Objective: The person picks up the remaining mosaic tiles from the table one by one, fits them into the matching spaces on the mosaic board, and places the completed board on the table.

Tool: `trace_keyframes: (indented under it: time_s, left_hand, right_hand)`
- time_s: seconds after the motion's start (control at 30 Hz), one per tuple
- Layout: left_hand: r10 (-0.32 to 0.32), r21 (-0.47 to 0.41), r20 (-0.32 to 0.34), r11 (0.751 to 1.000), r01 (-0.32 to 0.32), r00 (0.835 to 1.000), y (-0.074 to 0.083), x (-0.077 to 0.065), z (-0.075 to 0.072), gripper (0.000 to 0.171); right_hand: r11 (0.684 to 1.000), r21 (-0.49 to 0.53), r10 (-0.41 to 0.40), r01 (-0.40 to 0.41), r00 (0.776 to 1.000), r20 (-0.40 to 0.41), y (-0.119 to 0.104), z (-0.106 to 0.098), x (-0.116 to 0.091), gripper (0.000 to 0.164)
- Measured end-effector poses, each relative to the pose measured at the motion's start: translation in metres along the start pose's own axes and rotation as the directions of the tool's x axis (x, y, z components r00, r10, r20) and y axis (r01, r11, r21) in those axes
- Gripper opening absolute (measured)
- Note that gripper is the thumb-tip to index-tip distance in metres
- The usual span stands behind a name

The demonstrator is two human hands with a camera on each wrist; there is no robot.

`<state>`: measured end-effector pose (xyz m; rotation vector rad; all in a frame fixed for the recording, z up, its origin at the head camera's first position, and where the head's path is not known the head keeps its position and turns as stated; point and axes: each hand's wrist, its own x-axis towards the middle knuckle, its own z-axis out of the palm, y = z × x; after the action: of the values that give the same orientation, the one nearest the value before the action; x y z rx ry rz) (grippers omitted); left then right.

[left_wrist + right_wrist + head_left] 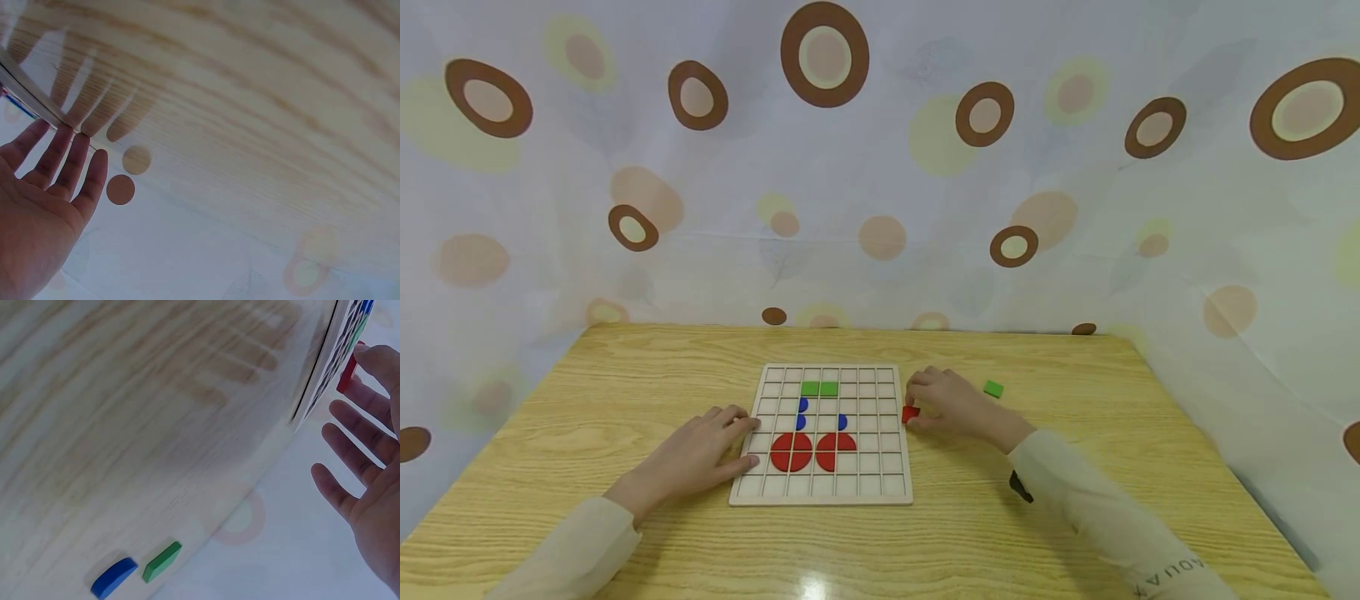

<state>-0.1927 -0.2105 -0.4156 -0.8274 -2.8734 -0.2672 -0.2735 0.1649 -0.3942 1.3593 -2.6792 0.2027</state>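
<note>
Right hand (951,406) grip pinching red piece (911,413) beside gridded board (752,487), left hand (700,454) spread flat.

This looks like a staged tabletop recording corner rather than a lived-in room. A light wood-grain table (625,400) fills the foreground, and a pale curtain (880,167) printed with brown rings and soft yellow and tan dots hangs close behind it and wraps around both sides, closing off whatever lies beyond. The only item set out is a wooden grid puzzle board (823,433) with coloured foam pieces, which suits a play or activity setup. No furniture, appliances or walls show, so the building's kind cannot be told.
</note>
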Motion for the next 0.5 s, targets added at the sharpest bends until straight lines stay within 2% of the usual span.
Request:
trace_keyframes:
  time_s: [0.27,0.5]
  left_hand:
    - [0.003,0.004,-0.014,1.0,-0.003,1.0,0.001,0.0,0.0,0.047]
    - [0.005,0.01,-0.018,1.0,-0.005,1.0,0.001,-0.001,0.0,0.047]
  right_hand:
    - [0.997,-0.011,-0.074,0.074,0.997,0.014,-0.018,-0.001,0.007,0.021]
    - [0.989,-0.064,-0.131,0.134,0.99,0.045,-0.031,0.003,0.016,0.024]
